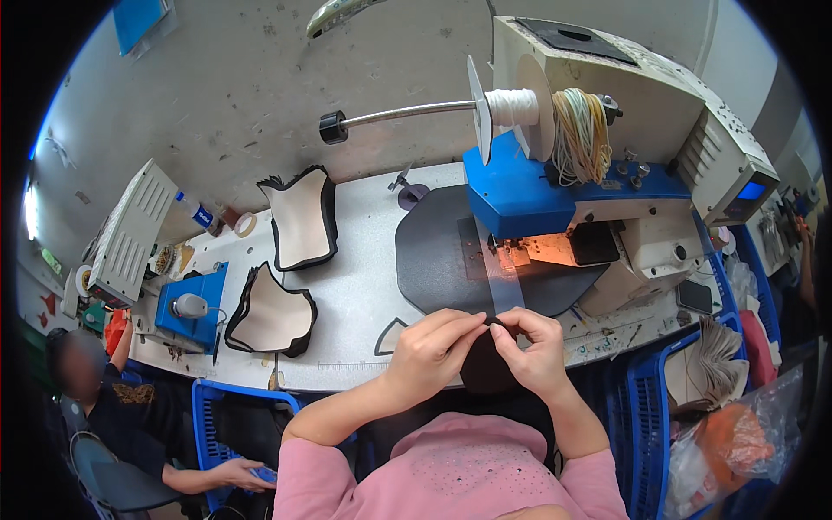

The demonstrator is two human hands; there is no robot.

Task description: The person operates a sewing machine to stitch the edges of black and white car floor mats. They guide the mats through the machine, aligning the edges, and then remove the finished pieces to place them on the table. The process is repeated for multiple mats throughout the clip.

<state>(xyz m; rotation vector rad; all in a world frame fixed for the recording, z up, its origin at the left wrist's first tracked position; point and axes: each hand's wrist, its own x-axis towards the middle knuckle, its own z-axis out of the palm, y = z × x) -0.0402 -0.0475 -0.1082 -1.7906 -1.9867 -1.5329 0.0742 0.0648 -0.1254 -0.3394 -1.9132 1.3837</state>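
Observation:
At the front edge of the table, my left hand [425, 354] and my right hand [539, 357] meet with their fingertips pinched together. Between them they grip the upper edge of a black flexible piece of material [487, 371], which hangs down in front of me. Its lower part runs into the shadow below the table, and my fingers cover much of the pinched edge. Just beyond my hands stands a blue and cream sewing machine [529, 195], its needle area lit orange. A small curved piece with a black border [391, 337] lies left of my left hand.
Two stacks of black-edged pale cut pieces, one far [302, 221] and one near [271, 314], lie on the white table [355, 286]. A dark work plate [433, 247] surrounds the needle area. Blue crates [646, 416] flank me. A co-worker [130, 407] sits at the left.

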